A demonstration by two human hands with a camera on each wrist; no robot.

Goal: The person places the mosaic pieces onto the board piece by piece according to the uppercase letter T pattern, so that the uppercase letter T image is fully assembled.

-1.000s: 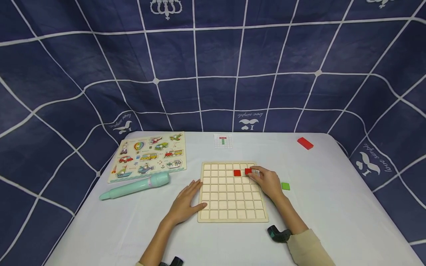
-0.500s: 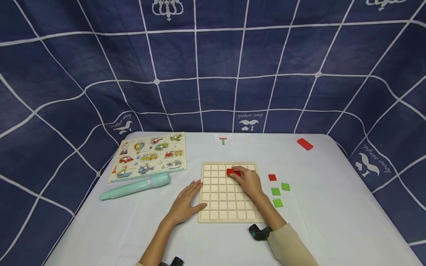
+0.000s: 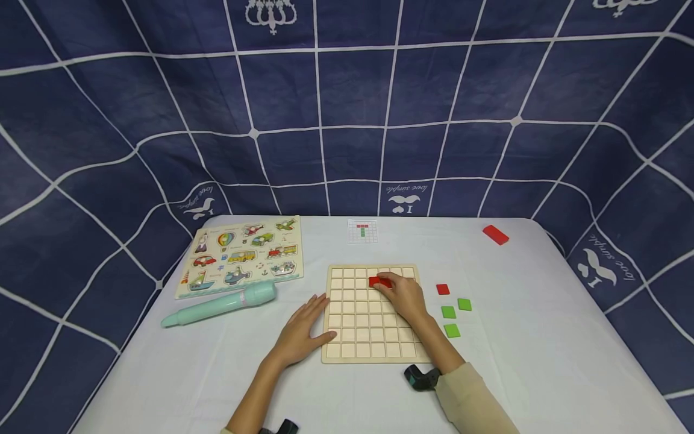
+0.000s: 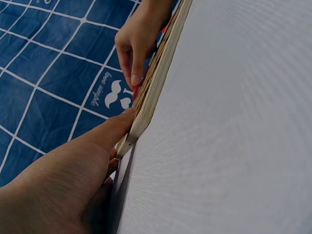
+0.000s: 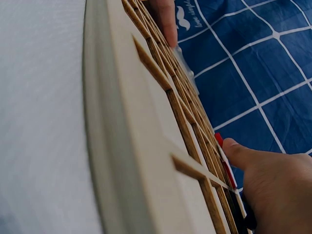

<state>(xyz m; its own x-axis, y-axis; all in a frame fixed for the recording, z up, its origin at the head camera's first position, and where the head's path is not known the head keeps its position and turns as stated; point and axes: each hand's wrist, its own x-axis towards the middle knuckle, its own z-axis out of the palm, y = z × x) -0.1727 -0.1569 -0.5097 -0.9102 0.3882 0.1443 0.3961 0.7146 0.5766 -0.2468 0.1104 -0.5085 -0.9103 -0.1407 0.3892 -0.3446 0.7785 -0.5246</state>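
Observation:
A pale wooden grid board (image 3: 362,357) lies on the table in the head view. My left hand (image 3: 300,333) rests at its left side, fingers straight along the edge and thumb on the rim. Over the upper part of the board, my right hand (image 3: 405,296) pinches a red square tile (image 3: 374,281) between thumb and fingertips. Beside that one, a second red tile (image 3: 387,282) sits in the board, partly hidden by the hand. In the right wrist view, the pinched tile (image 5: 219,139) sticks up at the thumb tip.
Right of the board lie a loose red tile (image 3: 443,289) and three green tiles (image 3: 448,312). Farther off are a red bar-shaped piece (image 3: 496,234) and a small pattern card (image 3: 362,231). A picture puzzle board (image 3: 241,259) and a mint-green pen-shaped object (image 3: 219,304) lie left.
My right hand has carried the red tile leftward, past the tile in the board, then slightly down. Tiles hidden by the right arm have come into view. My left hand has stayed put.

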